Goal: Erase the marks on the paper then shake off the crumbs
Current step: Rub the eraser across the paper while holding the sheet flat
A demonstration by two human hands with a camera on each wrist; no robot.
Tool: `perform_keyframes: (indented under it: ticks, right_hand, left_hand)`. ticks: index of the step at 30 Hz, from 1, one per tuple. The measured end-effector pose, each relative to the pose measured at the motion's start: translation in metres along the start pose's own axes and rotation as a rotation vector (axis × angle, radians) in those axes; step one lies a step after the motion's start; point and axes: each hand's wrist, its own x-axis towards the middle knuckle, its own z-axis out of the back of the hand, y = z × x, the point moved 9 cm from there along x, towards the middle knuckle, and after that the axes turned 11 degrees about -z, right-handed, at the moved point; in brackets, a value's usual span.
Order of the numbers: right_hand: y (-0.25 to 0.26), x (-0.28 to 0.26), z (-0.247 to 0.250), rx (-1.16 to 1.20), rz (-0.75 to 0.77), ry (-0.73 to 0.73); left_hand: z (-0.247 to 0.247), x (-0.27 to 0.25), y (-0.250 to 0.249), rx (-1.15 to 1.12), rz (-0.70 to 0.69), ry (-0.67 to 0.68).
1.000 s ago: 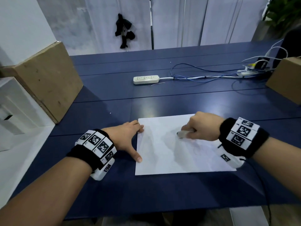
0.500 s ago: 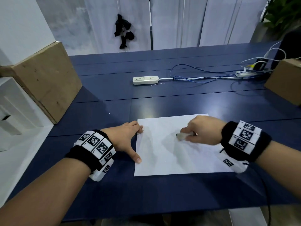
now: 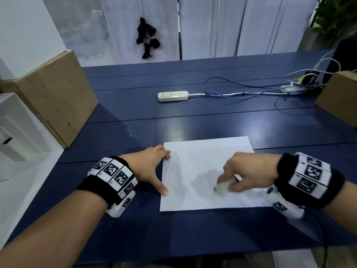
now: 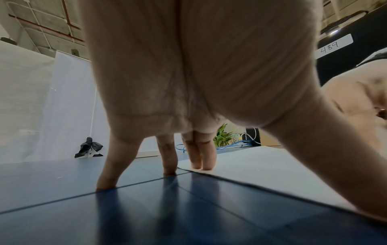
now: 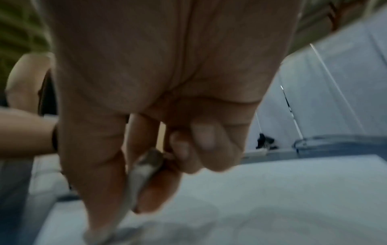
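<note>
A white sheet of paper (image 3: 195,165) lies flat on the dark blue table (image 3: 135,120). My left hand (image 3: 154,167) rests spread at the sheet's left edge, fingers straight, two fingertips (image 4: 202,165) and the thumb pressing on the paper (image 4: 261,167). My right hand (image 3: 241,175) pinches a whitish eraser (image 3: 223,187) between thumb and fingers, its tip down on the sheet's lower middle. In the right wrist view the eraser (image 5: 138,174) is blurred by motion. I cannot make out marks or crumbs on the paper.
A cardboard box (image 3: 56,97) leans at the left and another (image 3: 340,97) stands at the right edge. A white power strip (image 3: 172,96) with blue and white cables (image 3: 241,91) lies across the table's far half. White boxes (image 3: 15,136) sit at far left.
My right hand has slid the eraser down the sheet toward me, from its upper middle to its lower middle. The left hand stays pressed on the left edge.
</note>
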Motion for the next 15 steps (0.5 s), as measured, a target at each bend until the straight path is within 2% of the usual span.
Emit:
perform_keyframes:
  ticks: [2,6,8,10,13,15]
  right_hand:
    - [0.007,-0.006,-0.006,0.069,0.020,0.079]
    - [-0.024,0.018,0.027,-0.117,-0.195,-0.217]
    - [-0.030,0.020,0.030,-0.129,-0.216,-0.266]
    - [-0.020,0.011,0.019,-0.105,-0.159,-0.182]
    - [0.006,-0.006,-0.002,0.049,-0.021,0.045]
    - [0.005,0.002,0.004,0.049,-0.027,0.027]
  left_hand:
    - [0.000,0.000,0.000,-0.004,-0.002,0.000]
    - [0.000,-0.002,-0.002,-0.010,-0.005,0.003]
    - [0.000,-0.002,-0.003,-0.008,-0.006,0.005]
    - [0.000,-0.003,-0.002,-0.005,-0.006,0.003]
    - [0.000,-0.002,-0.001,-0.005,0.000,0.000]
    - [-0.001,-0.002,-0.001,-0.002,0.002,0.009]
